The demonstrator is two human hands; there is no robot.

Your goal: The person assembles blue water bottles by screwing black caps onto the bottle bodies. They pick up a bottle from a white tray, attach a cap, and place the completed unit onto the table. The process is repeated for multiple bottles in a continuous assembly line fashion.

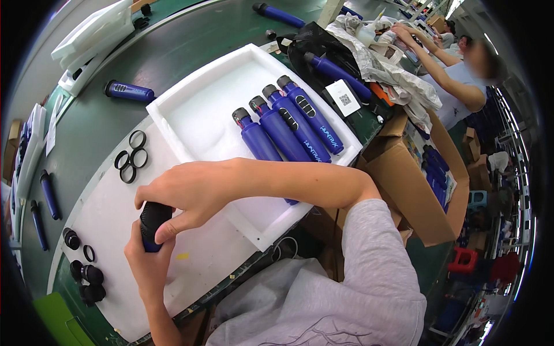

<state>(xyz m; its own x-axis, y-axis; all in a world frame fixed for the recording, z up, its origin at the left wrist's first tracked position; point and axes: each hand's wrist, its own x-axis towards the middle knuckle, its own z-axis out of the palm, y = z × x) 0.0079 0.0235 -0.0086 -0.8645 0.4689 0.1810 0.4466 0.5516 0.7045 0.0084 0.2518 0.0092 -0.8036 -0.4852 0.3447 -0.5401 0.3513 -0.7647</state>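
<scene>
In the lower left, a blue cylinder with a black ribbed top (156, 222), resembling a microphone body, sits upright between my two hands. My left hand (144, 259) is wrapped around its blue lower part from below. Over the black top, my right hand (193, 193) closes with thumb and fingers, its forearm crossing in front of the white foam tray (164, 124). Inside that tray lie several blue microphone bodies (311, 115) with wires showing at their ends. Part of them is hidden by my right forearm.
Black rings (138, 139) lie on the pale board left of the tray. Black caps (92, 275) sit at its left edge. Another blue body (130, 91) rests on the green table. A cardboard box (404, 184) stands at right; a person (456, 86) works beyond it.
</scene>
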